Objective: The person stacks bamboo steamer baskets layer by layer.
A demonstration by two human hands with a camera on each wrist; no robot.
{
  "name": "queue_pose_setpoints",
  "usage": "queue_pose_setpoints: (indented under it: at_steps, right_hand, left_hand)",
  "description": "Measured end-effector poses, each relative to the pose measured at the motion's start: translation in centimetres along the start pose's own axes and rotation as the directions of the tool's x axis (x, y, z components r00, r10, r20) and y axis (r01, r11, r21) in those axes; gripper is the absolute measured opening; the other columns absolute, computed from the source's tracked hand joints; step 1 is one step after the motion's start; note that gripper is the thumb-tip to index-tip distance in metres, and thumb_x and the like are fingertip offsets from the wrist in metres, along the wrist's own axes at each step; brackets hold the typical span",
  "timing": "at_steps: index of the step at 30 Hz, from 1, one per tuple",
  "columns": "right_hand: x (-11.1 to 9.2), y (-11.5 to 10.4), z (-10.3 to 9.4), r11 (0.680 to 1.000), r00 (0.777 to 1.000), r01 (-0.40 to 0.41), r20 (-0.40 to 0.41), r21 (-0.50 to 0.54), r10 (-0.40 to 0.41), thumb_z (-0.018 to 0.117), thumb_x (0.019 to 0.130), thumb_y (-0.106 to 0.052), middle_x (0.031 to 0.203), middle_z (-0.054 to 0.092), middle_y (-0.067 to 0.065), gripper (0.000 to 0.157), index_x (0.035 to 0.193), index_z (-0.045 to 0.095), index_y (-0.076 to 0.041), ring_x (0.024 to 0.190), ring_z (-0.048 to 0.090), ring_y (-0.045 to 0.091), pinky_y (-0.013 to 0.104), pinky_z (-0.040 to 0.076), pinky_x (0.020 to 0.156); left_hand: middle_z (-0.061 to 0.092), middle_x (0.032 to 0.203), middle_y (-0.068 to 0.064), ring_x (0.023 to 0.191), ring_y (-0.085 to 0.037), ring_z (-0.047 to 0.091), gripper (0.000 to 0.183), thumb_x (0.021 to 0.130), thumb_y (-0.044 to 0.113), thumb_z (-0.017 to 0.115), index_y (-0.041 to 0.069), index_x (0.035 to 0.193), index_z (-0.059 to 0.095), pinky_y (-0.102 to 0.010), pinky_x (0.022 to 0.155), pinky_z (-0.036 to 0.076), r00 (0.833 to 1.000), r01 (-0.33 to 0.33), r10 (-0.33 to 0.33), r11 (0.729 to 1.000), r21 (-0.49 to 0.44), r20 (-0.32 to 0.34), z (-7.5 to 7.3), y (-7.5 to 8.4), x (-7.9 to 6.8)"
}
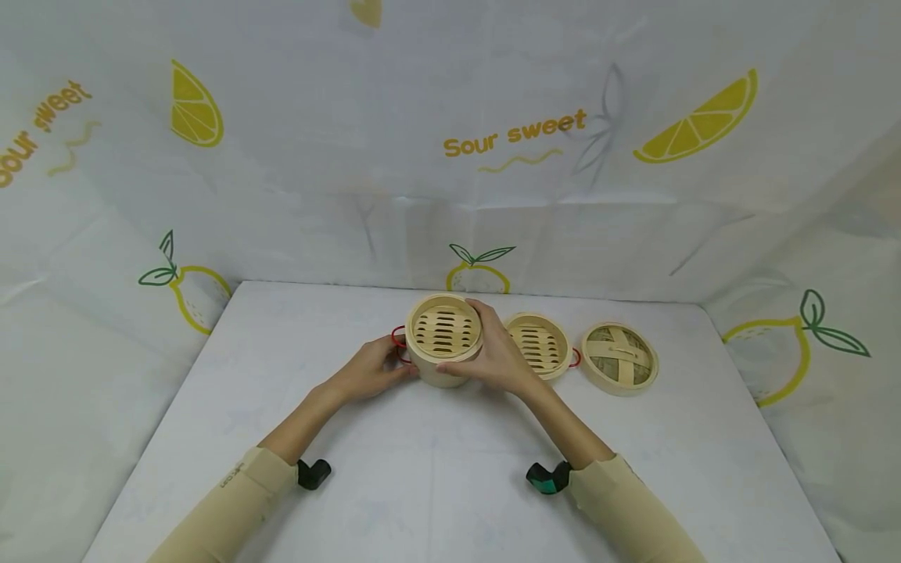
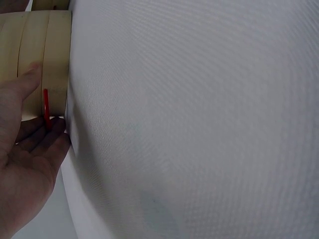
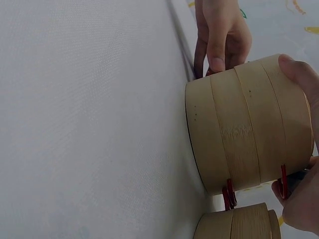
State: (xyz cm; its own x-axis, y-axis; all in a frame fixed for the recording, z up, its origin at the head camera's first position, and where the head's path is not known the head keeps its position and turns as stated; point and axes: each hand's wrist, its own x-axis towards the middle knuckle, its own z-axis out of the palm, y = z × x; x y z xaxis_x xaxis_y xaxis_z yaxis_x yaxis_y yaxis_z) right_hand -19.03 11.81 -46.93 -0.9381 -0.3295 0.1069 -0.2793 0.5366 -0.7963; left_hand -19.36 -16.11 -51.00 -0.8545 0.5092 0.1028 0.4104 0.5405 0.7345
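A stack of round bamboo steamer baskets [image 1: 443,377] stands upright on the table, its slatted top facing up. My right hand [image 1: 496,356] grips the upper basket, the thumb in front and fingers round the far right side. On the left, my left hand [image 1: 369,371] holds the lower part of the stack; in the left wrist view its thumb lies against the bamboo wall [image 2: 55,55] and its fingers are by a red loop [image 2: 47,104]. More red loops [image 3: 229,194] show low on the stack in the right wrist view. Some fingertips are hidden behind the baskets.
Just right of the stack lies another slatted steamer basket [image 1: 538,344] with a red loop [image 1: 576,357]. Beside it rests a domed woven steamer lid [image 1: 619,358] with crossed bands. A white cloth with lemon prints [image 1: 479,277] hangs behind the white table [image 1: 429,469].
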Motion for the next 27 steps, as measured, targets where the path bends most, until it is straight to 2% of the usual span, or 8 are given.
queue_pose_setpoints:
  at_steps: [9,22,27]
  right_hand:
    - [-0.01,-0.25,-0.07,1.0,1.0,-0.005,-0.005,0.005,0.005,0.102,0.071,-0.045,0.168,0.044,0.012,0.128,0.169,0.027,-0.013,0.155,0.048,0.035,0.059,0.041,0.127]
    - [-0.3,-0.25,-0.2,1.0,1.0,-0.015,0.012,-0.004,0.015,0.099,0.075,-0.044,0.172,0.039,0.019,0.129,0.171,0.022,-0.01,0.16,0.041,0.039,0.06,0.036,0.131]
    - [-0.4,-0.09,-0.52,1.0,1.0,0.009,-0.004,-0.011,-0.009,0.101,0.073,-0.042,0.171,0.041,0.019,0.129,0.17,0.024,-0.007,0.159,0.043,0.038,0.059,0.037,0.13]
  left_hand:
    - [0.073,0.124,-0.002,0.11,-0.017,0.065,0.056,0.099,0.024,0.083,0.011,0.148,0.06,-0.043,0.101,0.056,1.0,0.0,0.0,1.0,-0.001,0.001,-0.09,0.07,0.14]
    - [0.073,0.134,-0.006,0.116,-0.02,0.067,0.057,0.098,0.022,0.083,0.009,0.148,0.06,-0.047,0.104,0.057,1.0,-0.003,0.003,1.0,-0.001,-0.008,0.2,-0.2,0.08]
    - [0.073,0.135,-0.007,0.119,-0.02,0.068,0.057,0.098,0.022,0.083,0.008,0.149,0.06,-0.047,0.106,0.058,1.0,-0.006,0.006,1.0,-0.004,-0.008,0.15,-0.16,0.09]
